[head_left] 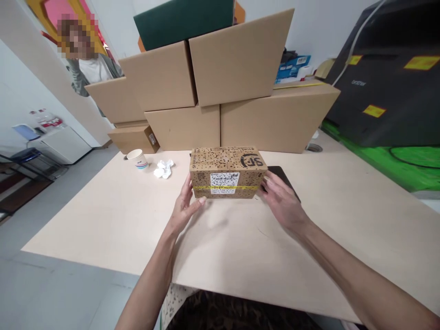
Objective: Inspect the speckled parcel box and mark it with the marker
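Observation:
A small brown cardboard box point(202, 160) with black speckles, a white label and a yellow strip stands at the middle of the table. My left hand point(184, 206) grips its left end, the thumb at the lower front edge and the other fingers along the side. At the right end, my right hand point(280, 197) presses against the side, with its fingertips partly hidden. Part of a flat black object point(283, 176) shows behind the box, on the right.
Large cardboard boxes point(182, 128) are stacked along the table's back. A paper cup point(137, 159) and crumpled white tissue point(164, 169) lie to the left. A dark machine point(378, 82) stands at the right, near green material point(405, 169). A person point(94, 68) is beyond the boxes.

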Tool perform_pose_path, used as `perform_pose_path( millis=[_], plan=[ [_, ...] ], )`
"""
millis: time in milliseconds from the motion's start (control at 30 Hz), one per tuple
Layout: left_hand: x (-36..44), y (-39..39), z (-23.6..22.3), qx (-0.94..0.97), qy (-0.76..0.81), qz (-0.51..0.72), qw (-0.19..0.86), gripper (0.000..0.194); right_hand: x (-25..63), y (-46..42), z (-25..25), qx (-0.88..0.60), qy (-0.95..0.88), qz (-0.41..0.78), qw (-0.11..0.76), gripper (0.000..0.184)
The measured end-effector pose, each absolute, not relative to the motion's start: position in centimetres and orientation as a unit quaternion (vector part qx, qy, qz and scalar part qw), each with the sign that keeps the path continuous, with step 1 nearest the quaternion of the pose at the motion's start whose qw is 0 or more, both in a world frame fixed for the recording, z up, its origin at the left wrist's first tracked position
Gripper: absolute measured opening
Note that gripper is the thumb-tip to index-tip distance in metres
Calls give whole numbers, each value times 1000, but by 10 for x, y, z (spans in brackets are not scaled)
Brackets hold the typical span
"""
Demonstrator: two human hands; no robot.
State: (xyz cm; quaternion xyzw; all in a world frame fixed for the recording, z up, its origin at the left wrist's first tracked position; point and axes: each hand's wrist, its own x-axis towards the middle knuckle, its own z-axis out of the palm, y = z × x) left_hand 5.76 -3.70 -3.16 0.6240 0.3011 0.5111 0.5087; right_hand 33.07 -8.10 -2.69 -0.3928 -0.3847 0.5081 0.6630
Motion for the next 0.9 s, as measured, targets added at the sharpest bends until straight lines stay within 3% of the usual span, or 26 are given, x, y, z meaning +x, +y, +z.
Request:
perform_pose_path(
  millis=[200,500,900],
  plan=[
    [59,-38,-29,624,325,486,518,92,331,-88,-31,-378,-423,458,685,43],
    [54,-38,-31,583,330,515,534,72,336,-83,-30,-359,-377,458,720,34],
    [58,-38,-32,546,254,601,527,67,342,-76,-30,-345,-348,473,733,23]
  ],
)
